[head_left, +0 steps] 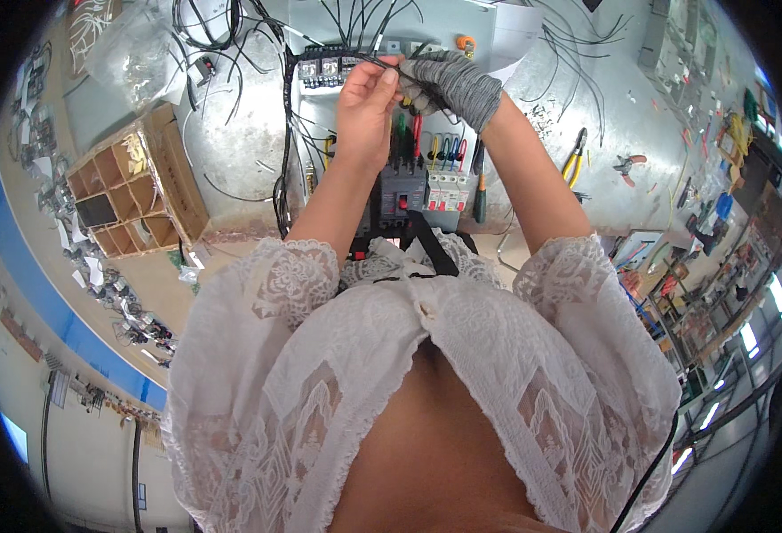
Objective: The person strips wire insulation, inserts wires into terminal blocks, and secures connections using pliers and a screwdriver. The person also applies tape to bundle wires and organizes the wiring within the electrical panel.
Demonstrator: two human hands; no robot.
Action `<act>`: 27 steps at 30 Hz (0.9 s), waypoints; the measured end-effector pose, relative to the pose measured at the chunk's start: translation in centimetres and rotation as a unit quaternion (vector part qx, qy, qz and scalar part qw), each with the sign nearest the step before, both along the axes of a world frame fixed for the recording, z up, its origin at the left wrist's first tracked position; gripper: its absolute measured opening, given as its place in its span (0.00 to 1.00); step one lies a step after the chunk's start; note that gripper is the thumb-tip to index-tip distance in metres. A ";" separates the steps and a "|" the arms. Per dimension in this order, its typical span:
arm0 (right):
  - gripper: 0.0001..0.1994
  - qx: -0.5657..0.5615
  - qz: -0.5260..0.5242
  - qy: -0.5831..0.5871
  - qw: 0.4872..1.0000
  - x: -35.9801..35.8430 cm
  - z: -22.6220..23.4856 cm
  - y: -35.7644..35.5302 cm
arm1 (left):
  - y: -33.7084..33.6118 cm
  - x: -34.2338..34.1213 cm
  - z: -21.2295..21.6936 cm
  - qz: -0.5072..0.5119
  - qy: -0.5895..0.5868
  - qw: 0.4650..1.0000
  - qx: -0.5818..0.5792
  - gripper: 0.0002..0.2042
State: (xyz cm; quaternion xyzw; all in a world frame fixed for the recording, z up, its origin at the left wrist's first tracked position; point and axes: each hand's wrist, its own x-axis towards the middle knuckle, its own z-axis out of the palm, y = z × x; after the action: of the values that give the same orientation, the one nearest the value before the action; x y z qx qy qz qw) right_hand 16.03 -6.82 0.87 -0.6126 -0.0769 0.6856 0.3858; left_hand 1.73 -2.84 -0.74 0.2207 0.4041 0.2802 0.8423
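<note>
My bare left hand (367,105) pinches a thin black wire (371,59) between thumb and fingertips. Close beside it, my right hand (453,84) wears a grey knitted glove, with its fingers curled in at the same wire. Below both hands stands an electrical panel with a dark circuit breaker (402,191) that has a red switch. White small breakers (447,193) with coloured wires sit to its right. A row of black relays (327,71) lies left of my hands. A thick black wire bundle (286,124) runs down the panel's left side.
A wooden compartment box (133,186) stands at the left edge of the metal table (231,151). On the right lie yellow-handled pliers (575,158), red-handled cutters (629,167) and loose black wires (578,53). A screwdriver (480,197) rests beside the small breakers. A plastic bag (138,53) lies far left.
</note>
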 end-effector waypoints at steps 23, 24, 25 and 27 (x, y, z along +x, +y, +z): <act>0.10 0.208 0.120 -0.466 0.852 -1.4 -0.8 -1.2 | 1.2 -1.0 4.1 -0.121 0.214 0.969 0.020 0.08; 0.11 0.169 0.111 -0.402 0.893 -1.3 -0.7 -1.0 | 0.8 -1.1 3.0 -0.105 0.174 0.979 0.018 0.07; 0.11 0.128 0.100 -0.336 0.928 -0.9 -0.6 -0.8 | 0.4 -1.0 2.2 -0.090 0.133 0.987 0.016 0.08; 0.13 0.088 0.020 -0.151 0.984 -0.3 0.7 -0.3 | 0.1 -0.5 1.2 -0.058 0.044 0.997 0.004 0.07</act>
State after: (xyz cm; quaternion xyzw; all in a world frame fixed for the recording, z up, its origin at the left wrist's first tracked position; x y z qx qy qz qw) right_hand 15.76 -7.13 1.54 -0.6711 -0.2072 0.5831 0.4082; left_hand 1.19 -2.74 0.44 0.2592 0.4259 0.2227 0.8378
